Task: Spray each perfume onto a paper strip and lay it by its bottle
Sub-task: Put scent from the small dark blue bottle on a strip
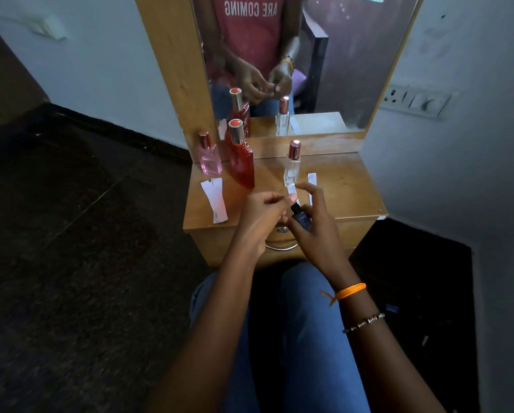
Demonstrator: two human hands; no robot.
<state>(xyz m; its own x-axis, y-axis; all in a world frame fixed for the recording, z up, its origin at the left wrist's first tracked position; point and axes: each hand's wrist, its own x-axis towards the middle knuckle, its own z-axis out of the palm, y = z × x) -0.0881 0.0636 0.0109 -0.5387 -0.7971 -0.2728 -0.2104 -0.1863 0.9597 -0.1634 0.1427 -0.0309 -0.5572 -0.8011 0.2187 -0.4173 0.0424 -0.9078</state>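
My right hand (pixel 315 225) grips a small dark blue perfume bottle (pixel 302 220) above the front edge of the wooden dressing table (pixel 348 192). My left hand (pixel 261 216) is closed right beside the bottle's top, pinching a white paper strip (pixel 291 190) that points away from me. Behind them stands a clear bottle (pixel 292 171) with a rose-gold cap, and another strip (pixel 311 180) lies to its right. A tall red bottle (pixel 243 165) and a pink bottle (pixel 209 162) stand at the back left, with two overlapping strips (pixel 217 201) lying in front of them.
A mirror (pixel 339 70) rises behind the table and reflects the bottles and both hands. A drawer handle (pixel 281 247) sits below the table's front edge, close to my knees. A wall socket panel (pixel 416 99) is on the right wall. Dark floor lies to the left.
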